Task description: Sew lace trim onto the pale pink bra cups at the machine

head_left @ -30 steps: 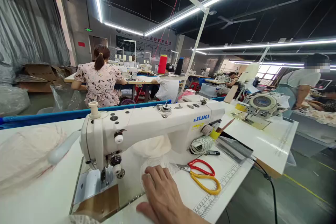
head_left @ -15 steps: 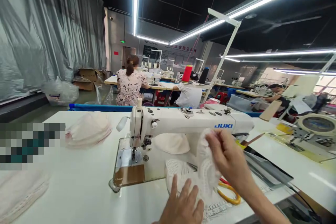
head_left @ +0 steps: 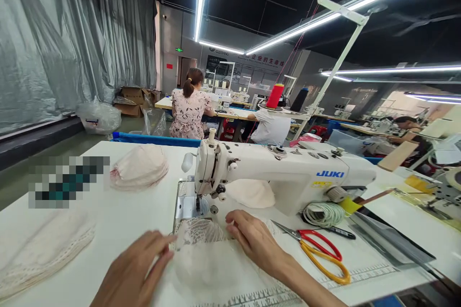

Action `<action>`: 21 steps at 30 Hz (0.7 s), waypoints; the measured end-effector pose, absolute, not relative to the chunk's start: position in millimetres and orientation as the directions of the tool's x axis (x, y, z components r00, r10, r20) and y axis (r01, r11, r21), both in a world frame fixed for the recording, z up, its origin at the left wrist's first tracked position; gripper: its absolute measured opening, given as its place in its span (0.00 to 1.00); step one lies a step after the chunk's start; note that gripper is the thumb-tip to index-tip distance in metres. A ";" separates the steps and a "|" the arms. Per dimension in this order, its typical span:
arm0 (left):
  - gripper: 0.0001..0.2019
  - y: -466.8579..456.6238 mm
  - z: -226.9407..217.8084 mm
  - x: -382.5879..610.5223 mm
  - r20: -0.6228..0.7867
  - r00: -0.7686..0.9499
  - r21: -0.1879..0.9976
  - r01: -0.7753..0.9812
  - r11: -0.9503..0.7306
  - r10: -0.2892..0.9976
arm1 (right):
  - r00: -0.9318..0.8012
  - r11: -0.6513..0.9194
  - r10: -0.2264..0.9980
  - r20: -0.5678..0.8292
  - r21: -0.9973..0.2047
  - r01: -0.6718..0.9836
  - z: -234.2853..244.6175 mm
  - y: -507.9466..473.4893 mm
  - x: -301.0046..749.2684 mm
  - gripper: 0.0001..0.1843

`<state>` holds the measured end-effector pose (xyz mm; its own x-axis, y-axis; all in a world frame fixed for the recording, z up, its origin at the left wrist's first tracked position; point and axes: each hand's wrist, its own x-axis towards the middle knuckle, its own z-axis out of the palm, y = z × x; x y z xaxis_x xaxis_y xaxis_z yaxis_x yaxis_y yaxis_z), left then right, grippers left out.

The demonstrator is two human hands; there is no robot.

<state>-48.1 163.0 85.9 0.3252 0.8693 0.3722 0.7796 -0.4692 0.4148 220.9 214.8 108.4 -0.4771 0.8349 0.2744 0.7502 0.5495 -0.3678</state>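
Note:
White lace fabric (head_left: 200,232) lies in front of the JUKI sewing machine (head_left: 266,165), its lace band just before the needle (head_left: 198,203) and presser foot. At the fabric's left edge, my left hand (head_left: 139,264) pinches it between thumb and index finger. My right hand (head_left: 257,242) is closed at the right end of the lace band, its fingertips curled onto the cloth. A plain cream cloth piece (head_left: 250,193) rests under the machine arm. Right of my right hand lie scissors (head_left: 319,249) with one red and one yellow handle.
Stacked cream pieces (head_left: 140,165) and lace-edged pieces (head_left: 46,249) lie on the left of the table. A coil of pale cord (head_left: 323,213), a black marker (head_left: 340,232) and a clear ruler (head_left: 370,272) are at right. Co-workers (head_left: 190,105) sit beyond.
My right hand has lowered the raised lace piece leftward to the front of the needle. My left hand has moved left and closed on its edge. The view has shifted, uncovering scissors and cord.

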 end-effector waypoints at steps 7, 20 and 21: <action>0.14 242.4 89.0 3.6 0.035 0.309 0.605 0.750 -0.266 0.950 | -0.416 0.448 0.889 0.190 -0.548 0.706 89.3 223.3 198.4 0.15; 0.09 228.8 105.8 -18.5 -0.210 0.473 0.853 0.516 -0.076 0.856 | -0.469 0.231 0.883 0.013 -0.882 0.410 83.7 248.2 187.0 0.04; 0.09 230.2 107.4 -18.2 -0.212 0.458 0.829 0.552 -0.090 0.863 | -0.468 0.236 0.883 0.017 -0.880 0.412 82.4 249.8 185.7 0.03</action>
<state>-18.2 230.2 107.4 0.4584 0.8632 -0.2116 0.5521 -0.0900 0.8289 185.7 249.8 82.4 -0.4684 0.8834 0.0175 0.4123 0.2360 -0.8800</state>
